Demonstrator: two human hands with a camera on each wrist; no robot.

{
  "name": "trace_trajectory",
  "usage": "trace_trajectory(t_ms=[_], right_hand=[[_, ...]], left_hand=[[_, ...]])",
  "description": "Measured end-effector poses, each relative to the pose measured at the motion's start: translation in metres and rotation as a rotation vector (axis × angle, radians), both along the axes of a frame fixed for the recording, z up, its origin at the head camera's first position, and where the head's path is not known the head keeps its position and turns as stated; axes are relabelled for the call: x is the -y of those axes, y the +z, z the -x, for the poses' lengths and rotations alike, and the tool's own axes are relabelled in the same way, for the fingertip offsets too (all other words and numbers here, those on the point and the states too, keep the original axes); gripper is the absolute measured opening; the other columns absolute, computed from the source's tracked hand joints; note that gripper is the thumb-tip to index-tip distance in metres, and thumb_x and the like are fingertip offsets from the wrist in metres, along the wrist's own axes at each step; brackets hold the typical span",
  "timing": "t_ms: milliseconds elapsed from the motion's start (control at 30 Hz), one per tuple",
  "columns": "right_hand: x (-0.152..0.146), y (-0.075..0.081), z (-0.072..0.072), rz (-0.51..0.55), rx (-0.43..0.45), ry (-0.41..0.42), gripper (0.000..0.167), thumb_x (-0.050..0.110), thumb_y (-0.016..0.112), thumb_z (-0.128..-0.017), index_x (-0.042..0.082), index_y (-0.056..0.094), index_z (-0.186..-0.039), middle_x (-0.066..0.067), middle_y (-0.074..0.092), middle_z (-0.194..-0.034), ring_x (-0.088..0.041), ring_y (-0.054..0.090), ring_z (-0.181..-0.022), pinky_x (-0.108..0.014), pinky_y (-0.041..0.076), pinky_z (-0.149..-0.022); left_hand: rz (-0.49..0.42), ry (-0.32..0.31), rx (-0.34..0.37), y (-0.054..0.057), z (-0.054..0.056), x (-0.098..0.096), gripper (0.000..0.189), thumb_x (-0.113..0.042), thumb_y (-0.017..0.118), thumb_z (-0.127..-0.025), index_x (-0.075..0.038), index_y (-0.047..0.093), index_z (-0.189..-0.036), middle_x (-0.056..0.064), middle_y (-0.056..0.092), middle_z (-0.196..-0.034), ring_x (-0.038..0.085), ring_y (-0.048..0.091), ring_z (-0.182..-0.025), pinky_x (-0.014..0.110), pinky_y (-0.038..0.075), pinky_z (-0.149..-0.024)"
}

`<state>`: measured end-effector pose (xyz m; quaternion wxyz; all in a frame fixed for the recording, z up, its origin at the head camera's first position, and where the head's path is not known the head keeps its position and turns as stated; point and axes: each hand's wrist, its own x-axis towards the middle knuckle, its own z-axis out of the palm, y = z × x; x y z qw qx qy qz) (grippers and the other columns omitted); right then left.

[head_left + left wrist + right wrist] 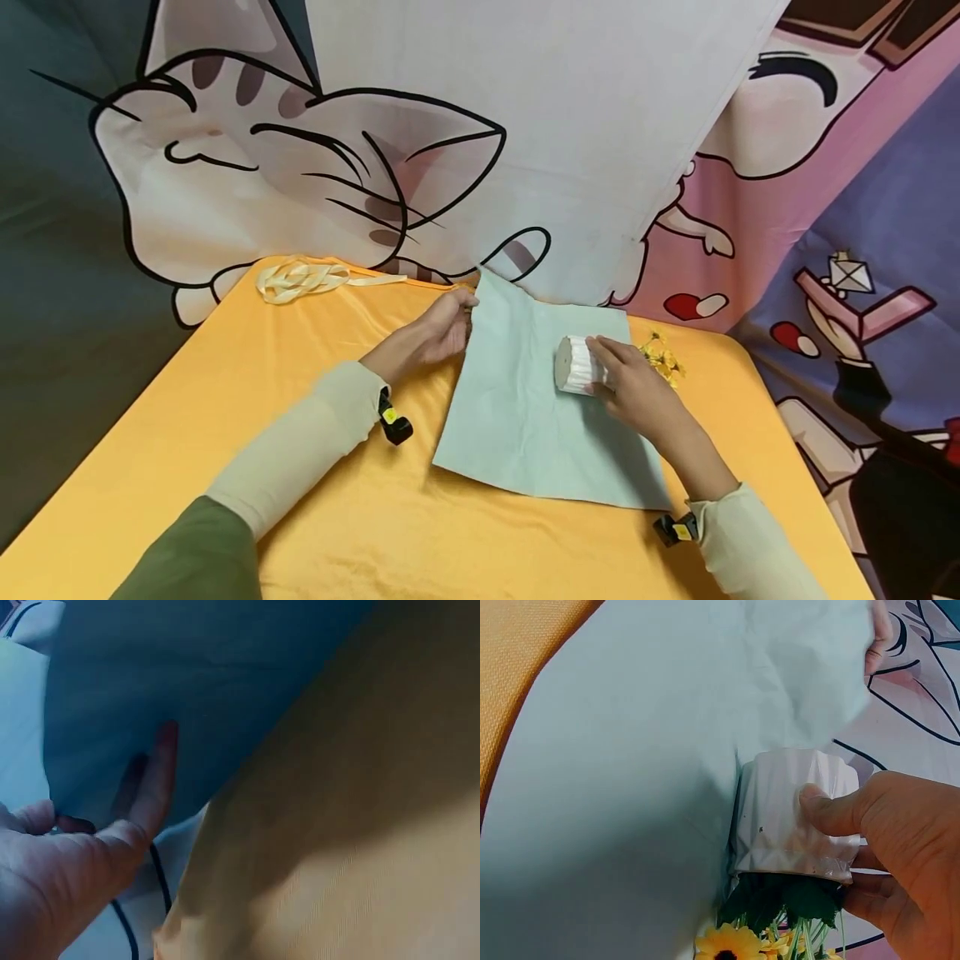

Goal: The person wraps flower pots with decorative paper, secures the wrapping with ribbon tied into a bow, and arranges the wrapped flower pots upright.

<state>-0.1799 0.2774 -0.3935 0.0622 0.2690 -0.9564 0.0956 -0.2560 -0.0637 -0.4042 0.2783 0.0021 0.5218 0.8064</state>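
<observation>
Your left sleeve [195,546] is nearest; left hand [446,327] pinches the paper [510,408], right hand [641,390] grips the pot [577,367], sideways over it. You seem to be positioning the pot; next move likely needs steady paper.

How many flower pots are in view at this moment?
1: the white pot, held on its side by the right hand, over the pale blue-green sheet. Any behind the sheet would be hidden.
</observation>
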Motion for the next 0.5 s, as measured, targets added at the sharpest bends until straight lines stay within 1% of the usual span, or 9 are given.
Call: trace_trajectory(t_ms=[100, 200, 233, 300, 333, 367, 433, 467, 500], right_hand=[[0.000, -0.002, 0.000, 0.006, -0.002, -0.002, 0.072, 0.006, 0.085, -0.100, -0.006, 0.052, -0.163, -0.036, 0.058, -0.160, -0.060, 0.058, -0.144, -0.071, 0.051, -0.119], [0.000, -0.003, 0.000, 0.008, -0.008, -0.005, 0.073, 0.007, 0.085, -0.100, -0.006, 0.052, -0.164, -0.036, 0.058, -0.160, -0.060, 0.058, -0.144, -0.071, 0.050, -0.120], [0.000, -0.003, 0.000, 0.006, -0.009, -0.006, 0.073, 0.008, 0.086, -0.100, -0.005, 0.052, -0.164, -0.035, 0.059, -0.160, -0.060, 0.058, -0.144, -0.071, 0.050, -0.120], [0.001, -0.003, 0.000, 0.008, -0.014, -0.004, 0.074, 0.008, 0.086, -0.099, -0.005, 0.053, -0.164, -0.035, 0.059, -0.160, -0.060, 0.059, -0.144, -0.071, 0.050, -0.120], [0.001, -0.004, 0.000, 0.007, -0.019, -0.001, 0.074, 0.007, 0.087, -0.099, -0.005, 0.053, -0.163, -0.035, 0.059, -0.159, -0.060, 0.059, -0.144, -0.071, 0.050, -0.120], [0.001, -0.004, 0.000, 0.007, -0.024, 0.001, 0.074, 0.007, 0.087, -0.099, -0.006, 0.053, -0.163, -0.035, 0.059, -0.159, -0.060, 0.059, -0.143, -0.071, 0.051, -0.120], [0.002, -0.004, 0.000, 0.007, -0.034, 0.007, 0.073, 0.006, 0.087, -0.098, -0.006, 0.053, -0.163, -0.035, 0.060, -0.159, -0.060, 0.060, -0.143, -0.071, 0.051, -0.119], [0.002, -0.004, 0.000, 0.008, -0.040, 0.010, 0.073, 0.006, 0.087, -0.098, -0.006, 0.054, -0.162, -0.036, 0.060, -0.158, -0.060, 0.060, -0.143, -0.071, 0.051, -0.119], [0.002, -0.004, 0.000, 0.006, -0.043, 0.011, 0.073, 0.006, 0.087, -0.098, -0.006, 0.054, -0.162, -0.035, 0.060, -0.158, -0.060, 0.060, -0.143, -0.071, 0.051, -0.119]], left_hand=[[-0.104, -0.003, 0.013, 0.004, 0.001, -0.013, 0.025, -0.023, 0.028, -0.116, -0.016, 0.049, -0.103, -0.004, 0.059, -0.098, 0.010, 0.059, -0.088, 0.028, 0.051, -0.084], [-0.177, -0.025, -0.012, 0.008, 0.002, -0.028, 0.028, -0.024, 0.028, -0.116, -0.017, 0.052, -0.103, -0.004, 0.063, -0.097, 0.012, 0.064, -0.089, 0.034, 0.051, -0.089], [-0.198, -0.034, -0.022, 0.008, 0.002, -0.033, 0.028, -0.025, 0.029, -0.115, -0.017, 0.052, -0.103, -0.004, 0.064, -0.097, 0.013, 0.065, -0.089, 0.036, 0.051, -0.090], [-0.221, -0.029, -0.045, 0.006, 0.001, -0.043, 0.028, -0.027, 0.031, -0.115, -0.018, 0.053, -0.101, -0.002, 0.065, -0.098, 0.016, 0.065, -0.086, 0.040, 0.053, -0.089], [-0.221, -0.012, -0.047, 0.003, 0.000, -0.048, 0.028, -0.026, 0.031, -0.114, -0.018, 0.053, -0.100, -0.001, 0.065, -0.097, 0.016, 0.065, -0.085, 0.039, 0.054, -0.088], [-0.202, 0.013, -0.046, -0.001, -0.001, -0.053, 0.028, -0.025, 0.033, -0.114, -0.018, 0.054, -0.098, -0.001, 0.065, -0.096, 0.017, 0.064, -0.083, 0.038, 0.054, -0.084], [-0.140, 0.070, -0.032, -0.009, -0.006, -0.063, 0.029, -0.022, 0.036, -0.114, -0.018, 0.058, -0.095, -0.002, 0.065, -0.093, 0.015, 0.063, -0.081, 0.032, 0.055, -0.080], [-0.098, 0.097, -0.015, -0.013, -0.008, -0.068, 0.030, -0.021, 0.038, -0.114, -0.018, 0.057, -0.091, -0.003, 0.062, -0.089, 0.013, 0.058, -0.077, 0.028, 0.052, -0.075], [-0.071, 0.117, 0.005, -0.017, -0.011, -0.072, 0.031, -0.021, 0.040, -0.115, -0.019, 0.058, -0.090, -0.004, 0.062, -0.088, 0.012, 0.057, -0.076, 0.026, 0.051, -0.074]])
